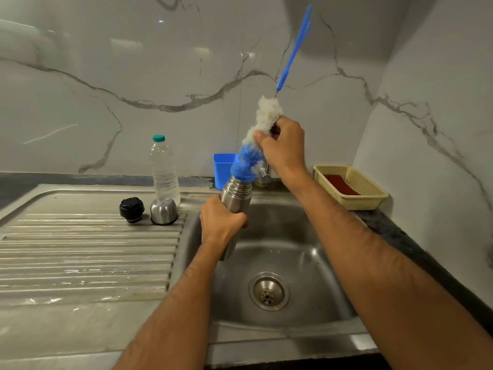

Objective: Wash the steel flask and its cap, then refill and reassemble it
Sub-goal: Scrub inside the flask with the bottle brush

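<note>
At the centre of the frame, above the sink basin point(314, 265), the left hand point(220, 225) clenched the steel flask point(237, 194), held tilted. Just above, the right hand point(282, 148) pinched the bottle brush point(254, 150) by its bristles, the blue end at the flask mouth. It seemed that scrubbing had barely begun. Further left, on the drainboard point(88, 252), the black stopper point(132, 209) and steel cap point(163, 210) waited unwashed; the water bottle point(164, 169) behind them was probably for refilling.

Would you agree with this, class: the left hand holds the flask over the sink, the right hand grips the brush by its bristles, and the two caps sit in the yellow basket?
Not quite. The head view shows the two caps, black and steel, on the drainboard, not in the basket. The rest stands: the left hand holds the flask over the sink, and the right hand grips the brush by its bristles.
</note>
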